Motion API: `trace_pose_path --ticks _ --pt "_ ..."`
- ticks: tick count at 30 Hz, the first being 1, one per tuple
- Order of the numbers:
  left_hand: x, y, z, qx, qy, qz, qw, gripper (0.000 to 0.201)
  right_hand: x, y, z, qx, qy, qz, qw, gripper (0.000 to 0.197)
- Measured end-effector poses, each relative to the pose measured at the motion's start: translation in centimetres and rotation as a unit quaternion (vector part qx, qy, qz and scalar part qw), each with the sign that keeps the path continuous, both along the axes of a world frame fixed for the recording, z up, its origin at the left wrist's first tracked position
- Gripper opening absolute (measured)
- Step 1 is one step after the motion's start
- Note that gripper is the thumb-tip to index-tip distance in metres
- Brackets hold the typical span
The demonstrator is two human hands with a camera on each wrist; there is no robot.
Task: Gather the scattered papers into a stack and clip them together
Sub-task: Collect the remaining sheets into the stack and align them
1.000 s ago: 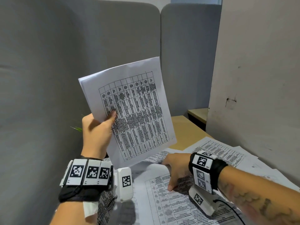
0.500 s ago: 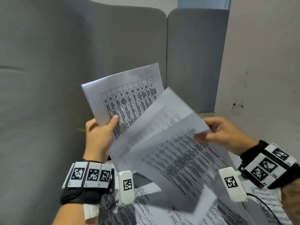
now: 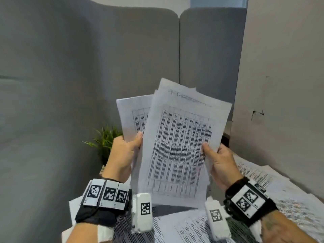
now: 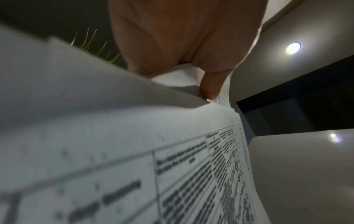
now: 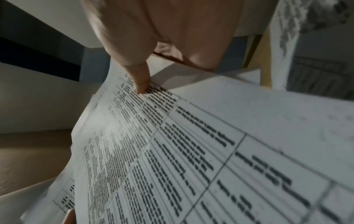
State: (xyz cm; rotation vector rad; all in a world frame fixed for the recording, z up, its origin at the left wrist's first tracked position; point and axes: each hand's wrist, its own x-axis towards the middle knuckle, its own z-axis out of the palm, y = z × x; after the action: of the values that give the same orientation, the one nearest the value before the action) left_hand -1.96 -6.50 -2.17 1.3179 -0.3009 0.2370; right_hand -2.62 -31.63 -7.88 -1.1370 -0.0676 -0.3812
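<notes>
I hold a fan of printed sheets (image 3: 178, 146) upright above the table, each covered in table text. My left hand (image 3: 126, 151) grips the left edge of the rear sheets (image 3: 130, 113), thumb on their face. My right hand (image 3: 217, 160) pinches the right edge of the front sheets, thumb (image 5: 140, 84) pressed on the print. In the left wrist view the left hand (image 4: 191, 63) clamps the paper edge (image 4: 182, 78). More printed papers (image 3: 254, 174) lie scattered on the table below. No clip is in view.
A small green plant (image 3: 105, 139) stands at the left, behind my left hand. Grey padded partitions (image 3: 87, 76) close the back and left; a pale wall (image 3: 284, 85) stands at the right. Loose sheets (image 3: 184, 227) cover the table under my wrists.
My right hand lifted sheets from the table and brought them against the front of the sheets in my left hand. Both hands now hold the bundle, lower and more central.
</notes>
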Motion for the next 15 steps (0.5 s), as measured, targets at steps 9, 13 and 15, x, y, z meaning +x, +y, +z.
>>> trace_pose_path --ticks 9,13,15 --pt "0.1 -1.1 -0.9 0.054 -0.06 0.003 0.997 0.027 -0.7 0.6 -0.1 -0.085 -0.041 -0.048 0.994 0.03" --pt "-0.2 -1.3 -0.7 0.012 -0.074 -0.027 0.997 0.036 -2.0 0.0 1.8 -0.108 -0.113 -0.076 0.985 0.023" --pt "-0.6 -1.4 -0.3 -0.006 -0.09 -0.051 0.995 0.031 -2.5 -0.3 2.7 -0.112 -0.154 -0.089 0.978 0.024"
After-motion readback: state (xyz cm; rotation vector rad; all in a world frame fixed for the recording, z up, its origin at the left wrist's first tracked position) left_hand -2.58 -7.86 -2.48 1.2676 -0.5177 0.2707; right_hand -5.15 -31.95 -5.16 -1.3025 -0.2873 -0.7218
